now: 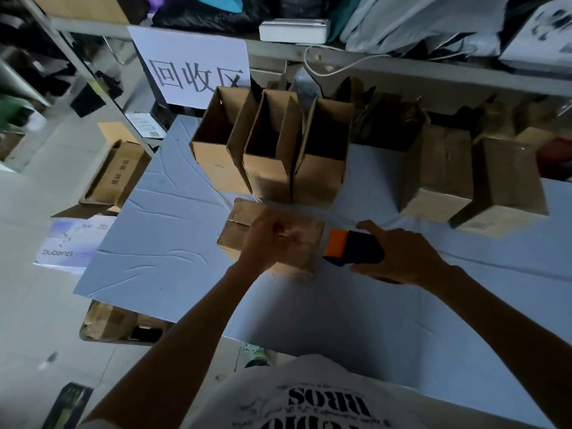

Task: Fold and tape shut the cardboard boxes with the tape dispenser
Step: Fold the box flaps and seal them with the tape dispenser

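Evidently the curled left hand (272,241) pins the box (240,226) shut so the right hand (402,258), gripping the tape dispenser (354,247), can seal it.

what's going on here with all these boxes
A person is taping boxes on a table. Their left hand rests, fingers curled, on a closed cardboard box, while the right hand holds the tape dispenser at its right end. Three open boxes stand behind; two closed boxes sit to the right.

White T-shirt (309,371); bold black block lettering (329,400) and scratchy black print across chest; forearms (173,335) bare.
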Available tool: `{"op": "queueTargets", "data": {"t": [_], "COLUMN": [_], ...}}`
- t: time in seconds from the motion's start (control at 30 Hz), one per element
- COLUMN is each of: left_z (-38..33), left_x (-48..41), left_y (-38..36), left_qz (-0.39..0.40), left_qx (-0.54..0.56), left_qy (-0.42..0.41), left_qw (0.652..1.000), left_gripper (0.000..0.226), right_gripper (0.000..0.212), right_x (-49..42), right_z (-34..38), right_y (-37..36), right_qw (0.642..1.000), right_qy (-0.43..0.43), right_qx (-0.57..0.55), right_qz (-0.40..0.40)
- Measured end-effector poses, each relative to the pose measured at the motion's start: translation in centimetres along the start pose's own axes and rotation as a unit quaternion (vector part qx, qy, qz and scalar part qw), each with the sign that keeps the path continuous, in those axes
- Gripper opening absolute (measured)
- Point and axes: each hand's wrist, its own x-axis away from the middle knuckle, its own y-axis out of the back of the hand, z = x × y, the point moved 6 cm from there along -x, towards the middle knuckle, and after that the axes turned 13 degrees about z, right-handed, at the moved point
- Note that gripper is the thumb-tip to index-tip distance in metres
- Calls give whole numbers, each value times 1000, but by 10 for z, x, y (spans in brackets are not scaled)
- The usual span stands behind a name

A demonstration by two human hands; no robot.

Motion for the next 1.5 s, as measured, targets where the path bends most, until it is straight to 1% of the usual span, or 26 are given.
{"op": "queueTargets", "data": {"t": [0.07, 0.13, 0.23, 0.33, 0.4, 0.47, 0.6, 0.67, 0.73, 0.83, 0.9, 1.0, 1.1, 1.23, 1.37, 1.43, 1.47, 1.5], "left_z": [-2, -5, -4, -2, -2, 0, -1, -2, -2, -2, -3, -4, -4, -2, -4, -6, -7, -8], "left_x": [-1, -3, -4, -4, -3, -6, -8, -8, -5, 0, 2, 2, 2, 1, 0, 1, 3, 5], "left_y": [-6, -12, -13, -12, -11, -11, -12, -13, -15, -16, -15, -14, -13, -14, -13, -12, -12, -12], "left_qz": [-19, -28, -26, -30, -30, -25, -30, -39, -37, -21, -24, -32, -44, -35, -36, -43, -48, -52], "left_qx": [-37, -70, -64, -58, -52, -51, -61, -75, -77, -70, -60, -68, -52, -56, -33, -33, -35, -34], "left_qy": [22, 29, 29, 31, 36, 41, 60, 57, 49, 51, 46, 39, 40, 47, 49, 44, 37, 29], "left_qw": [999, 997, 997, 997, 998, 998, 996, 995, 995, 996, 997, 996, 997, 997, 998, 998, 998, 998], "left_gripper": [24, 33, 40, 42, 45, 47, 47, 44, 38, 28, 23, 26, 28, 30, 26, 29, 30, 31], "right_gripper": [76, 75, 71, 65, 71, 73, 74, 71, 63, 57, 49, 39, 38, 34, 28, 20, 16, 21], "right_x": [2, 5, 7, 9, 11, 16, 25, 19, 8, -9, -22, -37, -40, -34, -36, -36, -34, -32], "right_z": [-2, -4, -7, -8, -13, -24, -33, -23, -12, 5, 21, 40, 46, 55, 61, 59, 57, 51], "right_y": [1, 2, 7, 1, -3, -4, -3, -5, -9, -10, -4, 11, 15, 16, 23, 21, 13, -1], "right_qw": [1000, 1000, 999, 999, 997, 998, 999, 999, 999, 999, 996, 994, 991, 989, 985, 980, 976, 973], "right_qy": [13, 19, 33, 33, 33, 18, -2, -5, -15, -24, -32, -45, -77, -103, -113, -112, -113, -123], "right_qx": [7, -8, -10, -38, -64, -62, -45, -6, 33, 48, 81, 101, 104, 99, 127, 163, 180, 187], "right_qz": [-7, -16, -28, -5, 7, 10, -24, -31, -17, 1, 12, 26, 26, 35, 32, 28, 42, 62]}}
